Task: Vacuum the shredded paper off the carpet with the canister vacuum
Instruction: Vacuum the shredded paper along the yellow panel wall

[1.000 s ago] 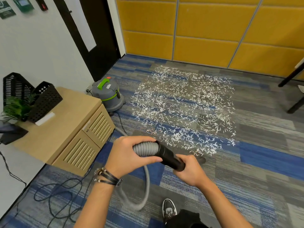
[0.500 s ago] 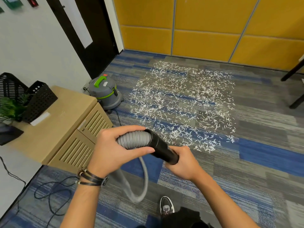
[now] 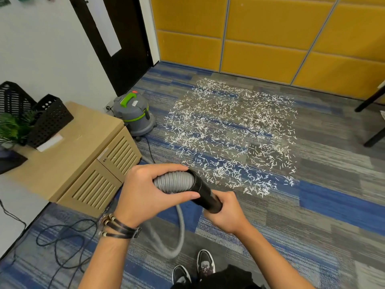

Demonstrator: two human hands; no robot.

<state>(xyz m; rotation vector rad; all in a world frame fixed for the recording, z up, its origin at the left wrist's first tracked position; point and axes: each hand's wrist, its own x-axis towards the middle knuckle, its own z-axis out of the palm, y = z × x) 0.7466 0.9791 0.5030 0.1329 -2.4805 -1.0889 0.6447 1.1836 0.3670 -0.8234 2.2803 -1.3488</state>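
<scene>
**A:** What are your hands doing?

**B:** Both are holding the vacuum's hose line. My left hand [image 3: 145,197] is curled round the ribbed grey hose [image 3: 175,181], thumb underneath and fingers over the top, right where it meets the black tube [image 3: 206,195]. My right hand [image 3: 226,213] is wrapped tight round the lower end of that tube. My fist hides whatever lies past it.

**A:** Anything on your wrists?

**B:** Dark bands with beads [image 3: 118,226] on the left one.

**A:** Where does the hose go?

**B:** It sags in a loop under my hands, down near my shoes [image 3: 205,261].

**A:** And the paper?

**B:** The shredded paper [image 3: 229,132] lies ahead of me, white strips spread in a broad patch over the blue and grey carpet [image 3: 323,205]. Its near edge is just past the tube.

**A:** The machine?

**B:** The canister vacuum [image 3: 134,114], grey with a green handle, stands at the patch's left edge, between the wooden bench [image 3: 68,147] and a dark door [image 3: 120,38].

**A:** What's on the bench?

**B:** Black mesh baskets [image 3: 50,119] and a green plant [image 3: 12,126]. Loose cables [image 3: 62,243] lie on the floor beside it. Yellow wall panels [image 3: 270,38] stand behind the paper.
</scene>
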